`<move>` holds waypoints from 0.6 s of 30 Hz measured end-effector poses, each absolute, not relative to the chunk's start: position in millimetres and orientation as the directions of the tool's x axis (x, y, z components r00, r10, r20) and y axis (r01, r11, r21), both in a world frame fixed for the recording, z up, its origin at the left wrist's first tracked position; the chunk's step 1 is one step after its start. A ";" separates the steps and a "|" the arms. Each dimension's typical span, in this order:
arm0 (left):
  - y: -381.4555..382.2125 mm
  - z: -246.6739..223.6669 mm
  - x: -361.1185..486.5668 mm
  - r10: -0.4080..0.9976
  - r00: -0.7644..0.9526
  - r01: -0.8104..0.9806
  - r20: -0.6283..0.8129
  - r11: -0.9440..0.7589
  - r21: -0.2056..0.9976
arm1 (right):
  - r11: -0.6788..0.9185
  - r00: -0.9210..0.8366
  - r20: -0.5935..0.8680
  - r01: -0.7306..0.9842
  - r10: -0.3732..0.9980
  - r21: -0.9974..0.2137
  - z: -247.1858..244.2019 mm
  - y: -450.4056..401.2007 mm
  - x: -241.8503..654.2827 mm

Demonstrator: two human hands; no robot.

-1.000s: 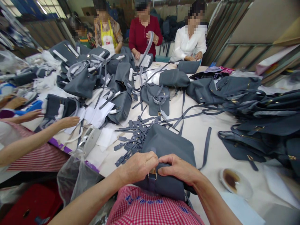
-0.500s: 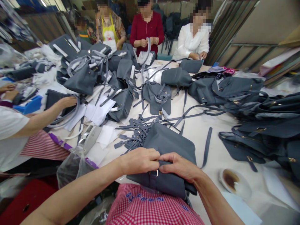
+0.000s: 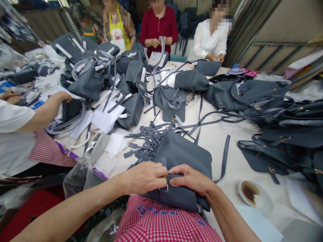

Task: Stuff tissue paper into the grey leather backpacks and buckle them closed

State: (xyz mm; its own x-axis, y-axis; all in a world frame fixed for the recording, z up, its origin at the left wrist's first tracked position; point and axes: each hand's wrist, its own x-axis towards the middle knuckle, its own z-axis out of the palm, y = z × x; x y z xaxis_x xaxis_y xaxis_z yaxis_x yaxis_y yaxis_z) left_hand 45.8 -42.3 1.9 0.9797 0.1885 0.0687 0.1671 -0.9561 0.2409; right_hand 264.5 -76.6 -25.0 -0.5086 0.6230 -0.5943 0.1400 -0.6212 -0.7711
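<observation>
A dark grey-blue handbag (image 3: 185, 153) lies at the table's front edge against my checked apron, its flap (image 3: 176, 196) toward me. My left hand (image 3: 148, 176) is closed, fingertips pinching the bag's strap just above a small gold buckle (image 3: 167, 185); the fingers hide most of that strap. Beside it, my right hand (image 3: 190, 179) grips the folded edge of the flap, thumb on top and fingers over the far side. Just beyond my left hand, several loose short straps (image 3: 146, 143) lie in a heap.
Bags are piled at back left (image 3: 87, 80) and right (image 3: 267, 101). A stained white dish (image 3: 252, 195) sits right of my arm, near a loose strap (image 3: 224, 159). A co-worker's arm (image 3: 45, 112) reaches in from the left; other people stand across the table (image 3: 214, 121).
My left hand has shifted slightly left and down at the buckle, while my right hand keeps its grip. The co-worker's hand at left has moved back and up from a bag.
</observation>
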 end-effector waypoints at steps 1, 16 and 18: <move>-44.8 3.8 45.2 0.191 0.980 0.174 0.055 -0.957 0.231 | -0.610 -0.506 -0.594 0.158 0.625 -0.776 -24.5 -76.1 263.0; -38.8 -37.7 -51.1 0.918 0.381 0.924 0.110 -0.383 -0.003 | -0.577 -0.456 -0.580 0.163 0.675 -0.800 -23.6 -84.0 281.8; -43.3 -40.7 -52.7 0.922 0.367 0.928 0.122 -0.372 0.022 | -0.557 -0.463 -0.562 0.163 0.686 -0.814 -23.1 -83.5 281.0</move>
